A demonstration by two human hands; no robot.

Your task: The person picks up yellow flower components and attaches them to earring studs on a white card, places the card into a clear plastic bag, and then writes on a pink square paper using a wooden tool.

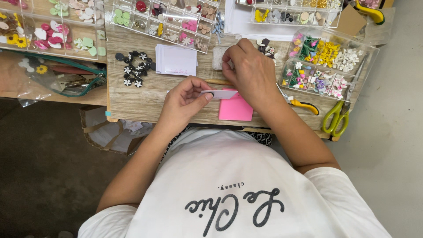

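Two bare hands over a wooden table (132,99), left hand (183,103) pinched a small white paper card (219,94), right hand (251,72) curled above its far end, fingertips hidden, pink square notepad (235,110) just below, yellow-handled pliers (304,105) right of the wrist.

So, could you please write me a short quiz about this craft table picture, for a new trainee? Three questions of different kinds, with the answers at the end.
1. True or false: the left hand pinches a small white card at its end.
2. Multiple choice: which tool lies at the right edge of the wooden table? A) a hammer B) green-handled scissors C) a glue gun
3. Fill in: directly under the white card lies a ___ pad of paper.

Key
1. True.
2. B; they lie beside a clear compartment box of small flower pieces.
3. Pink. The right hand reaches past it, toward a small tray of white beads.
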